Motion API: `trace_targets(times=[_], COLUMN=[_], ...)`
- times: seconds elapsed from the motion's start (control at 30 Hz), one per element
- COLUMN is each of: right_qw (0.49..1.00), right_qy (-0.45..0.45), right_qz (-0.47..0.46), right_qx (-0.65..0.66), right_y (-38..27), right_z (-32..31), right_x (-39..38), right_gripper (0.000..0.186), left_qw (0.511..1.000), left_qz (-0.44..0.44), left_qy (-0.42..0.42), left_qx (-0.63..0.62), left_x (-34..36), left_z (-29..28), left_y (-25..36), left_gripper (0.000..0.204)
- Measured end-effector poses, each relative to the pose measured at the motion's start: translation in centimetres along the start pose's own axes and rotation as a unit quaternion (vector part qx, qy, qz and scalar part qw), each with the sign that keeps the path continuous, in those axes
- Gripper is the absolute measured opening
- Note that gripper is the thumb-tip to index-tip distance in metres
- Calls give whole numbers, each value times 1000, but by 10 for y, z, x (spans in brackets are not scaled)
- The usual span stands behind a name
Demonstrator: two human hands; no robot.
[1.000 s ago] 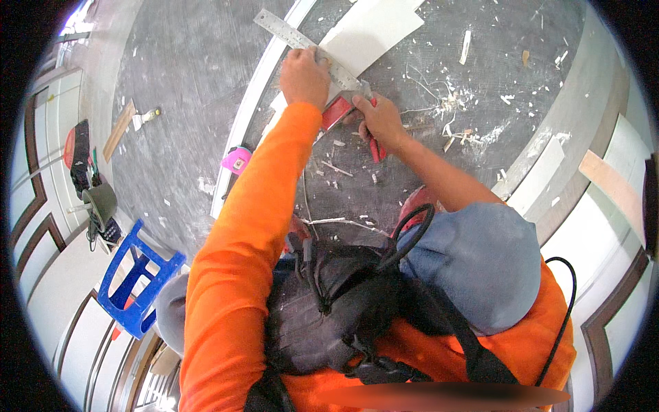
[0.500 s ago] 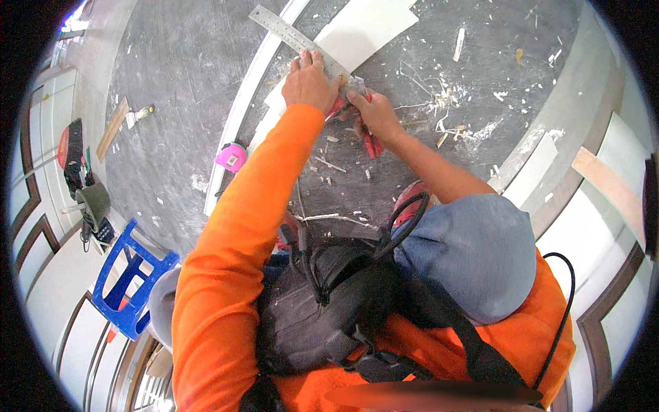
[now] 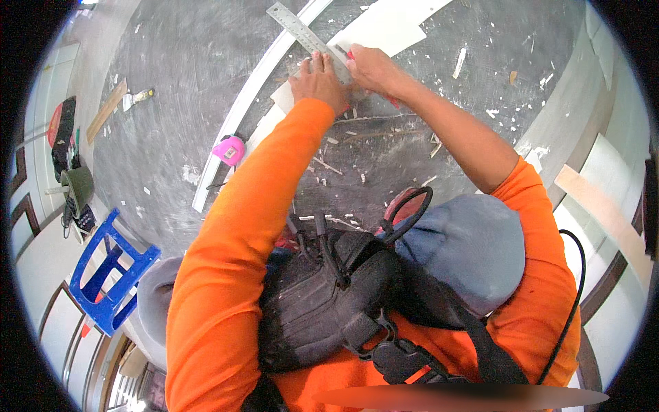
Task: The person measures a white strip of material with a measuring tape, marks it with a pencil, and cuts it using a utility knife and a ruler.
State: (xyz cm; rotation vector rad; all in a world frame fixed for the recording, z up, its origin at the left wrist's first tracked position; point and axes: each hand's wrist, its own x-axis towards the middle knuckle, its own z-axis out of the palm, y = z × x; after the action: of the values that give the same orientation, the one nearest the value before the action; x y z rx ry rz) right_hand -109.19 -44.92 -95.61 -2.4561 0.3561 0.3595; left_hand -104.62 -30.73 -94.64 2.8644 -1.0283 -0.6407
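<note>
My left hand (image 3: 319, 85) lies with fingers stretched out over a metal ruler (image 3: 296, 28), pressing it down on a white strip of board (image 3: 283, 96). A bit of red shows by the heel of that hand; its shape is mostly hidden. Just to the right, my right hand (image 3: 374, 69) is closed around a red-handled cutter (image 3: 393, 102). The cutter's front end reaches the board beside the ruler's edge, but the blade is too small to make out. The board runs on beyond both hands to the far edge of view.
Left of the board lies a long white strip (image 3: 241, 103) with a pink tape measure (image 3: 230, 150) beside it. Scraps litter the dark floor (image 3: 178, 82). A scraper (image 3: 137, 98), a wooden strip (image 3: 108, 110) and a blue stool (image 3: 113, 271) are at left, boards (image 3: 604, 220) at right.
My right hand has moved up and away with the cutter, from below the ruler to its right edge. The left hand stays on the ruler, shifted slightly right.
</note>
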Motion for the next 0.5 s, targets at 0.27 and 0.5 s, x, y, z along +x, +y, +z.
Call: trace_targets(times=[0.27,0.5], right_qw=[995,991], right_qy=[-53,-51], right_qz=[21,-8], right_qx=[-84,-125], right_y=[-15,-35], right_z=[-1,-7], right_x=[11,8], right_gripper=[32,31], left_qw=[993,988], left_qz=[35,65], left_qy=[-60,-12], left_qx=[96,138], left_x=[-8,-3], left_z=[2,12], left_y=[5,1], left_gripper=[129,125])
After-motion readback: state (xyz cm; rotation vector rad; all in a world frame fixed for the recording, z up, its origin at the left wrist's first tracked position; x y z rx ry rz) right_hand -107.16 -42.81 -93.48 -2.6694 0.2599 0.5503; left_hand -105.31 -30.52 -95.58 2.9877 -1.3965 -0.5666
